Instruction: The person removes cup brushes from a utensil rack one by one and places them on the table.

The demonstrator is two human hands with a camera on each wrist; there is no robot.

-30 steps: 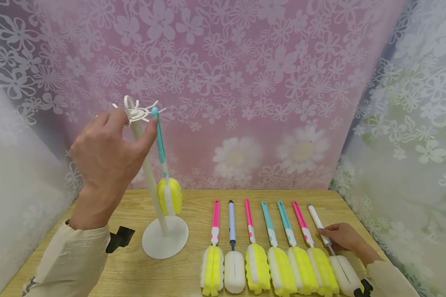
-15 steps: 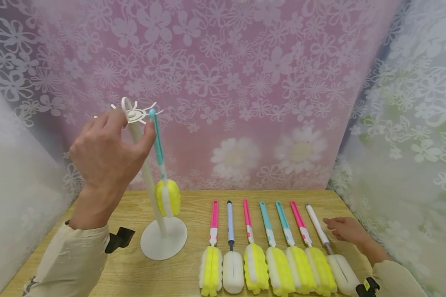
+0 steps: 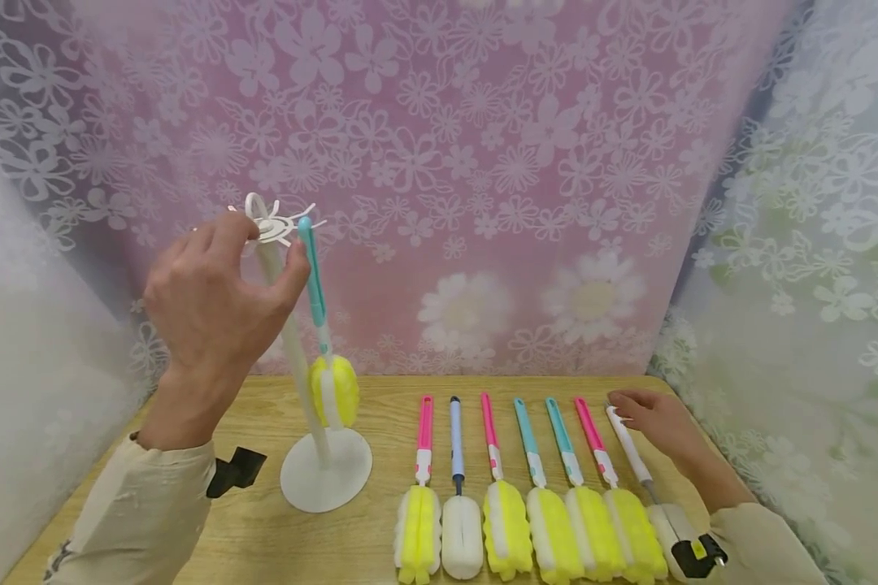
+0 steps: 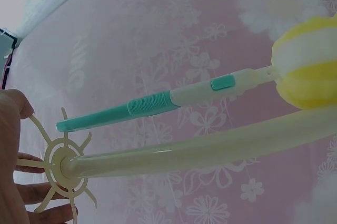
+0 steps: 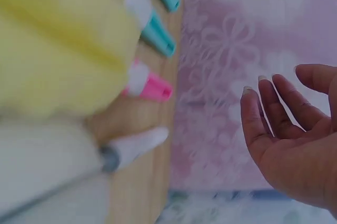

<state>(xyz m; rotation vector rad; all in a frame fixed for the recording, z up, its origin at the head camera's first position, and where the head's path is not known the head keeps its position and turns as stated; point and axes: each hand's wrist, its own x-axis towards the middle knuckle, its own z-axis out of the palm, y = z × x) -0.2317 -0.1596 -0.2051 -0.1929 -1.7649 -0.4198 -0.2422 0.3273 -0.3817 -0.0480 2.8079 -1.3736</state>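
Observation:
My left hand (image 3: 215, 309) grips the hooked top of a cream rack stand (image 3: 293, 349); in the left wrist view its fingers reach behind the hook ring (image 4: 51, 179). From one hook hangs a bottle brush with a teal handle (image 3: 313, 280) and a yellow-and-white sponge head (image 4: 308, 61), close beside the pole. My right hand (image 3: 662, 422) hovers by the upper end of a white-handled bottle brush (image 3: 625, 439), overlapping it in the head view. In the right wrist view this hand (image 5: 295, 129) has spread, gently bent fingers and holds nothing; the white handle (image 5: 139, 148) lies apart from it.
To the left of the white-handled brush lie several more bottle brushes in a row: pink-handled (image 3: 424, 431), blue-handled (image 3: 456, 435) and teal-handled (image 3: 527, 435) ones. Their sponge heads face the near side of the wooden table (image 3: 256, 536). A flowered pink curtain (image 3: 446, 162) hangs behind.
My right hand has let go of the white-handled brush, drawn off to the right, then moved up toward its handle end. My left hand stays at the hooks.

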